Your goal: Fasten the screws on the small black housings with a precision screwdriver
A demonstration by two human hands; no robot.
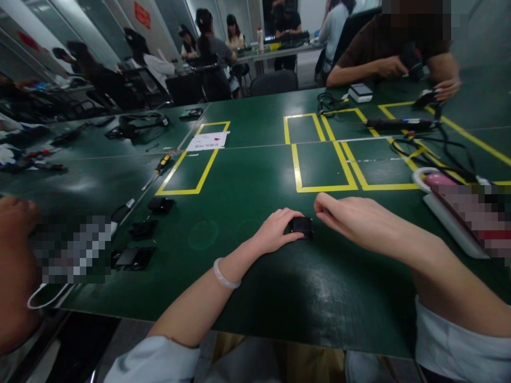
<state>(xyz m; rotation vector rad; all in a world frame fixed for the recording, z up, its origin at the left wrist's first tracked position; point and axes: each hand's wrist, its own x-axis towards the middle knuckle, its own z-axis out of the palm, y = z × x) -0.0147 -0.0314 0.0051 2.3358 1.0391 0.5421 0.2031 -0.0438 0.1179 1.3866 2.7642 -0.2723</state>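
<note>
A small black block-shaped part (302, 227) rests on the green table (255, 287) in front of me. My left hand (278, 229) grips it from the left, thumb on the near side and fingers on the far side. Just to its right and slightly above hovers my right hand (339, 213), apart from the part. The fingers there are curled together in a pinch; whatever may be between them is too small or hidden to make out. A pale bracelet (227, 274) circles my left wrist.
Several black parts (133, 257) lie to the left, near a yellow-and-black screwdriver (162, 165). Yellow tape outlines (327, 189) mark the table ahead. At right sits a blurred-out device (455, 223) near black cables (443, 143). Another person's arm (16, 266) reaches in at left; someone works opposite (391, 58).
</note>
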